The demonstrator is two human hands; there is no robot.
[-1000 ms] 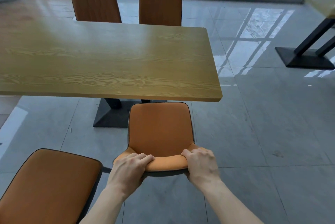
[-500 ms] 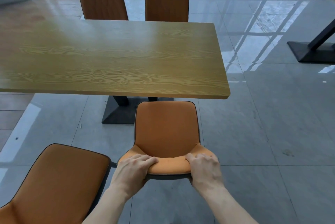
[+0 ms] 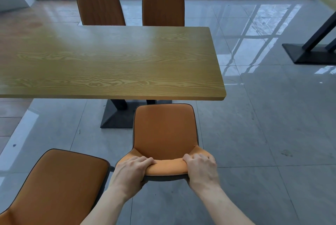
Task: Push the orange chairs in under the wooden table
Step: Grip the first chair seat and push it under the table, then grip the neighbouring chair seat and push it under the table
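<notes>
Item: orange chair [image 3: 164,130], at six o'clock of the wooden table [image 3: 109,61], its seat front just short of the table's edge. Our left hand [image 3: 131,171] and right hand [image 3: 201,168] clench its backrest top. We push evenly toward twelve, clearing the black pedestal base [image 3: 116,117].

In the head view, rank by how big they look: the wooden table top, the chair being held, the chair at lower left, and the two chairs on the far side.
1. Wooden table top.
2. Lower-left chair, cut off by the frame and enlarged by nearness.
3. Held chair.
4. Far-left chair and far-right chair: alike, partly hidden by the table.
</notes>
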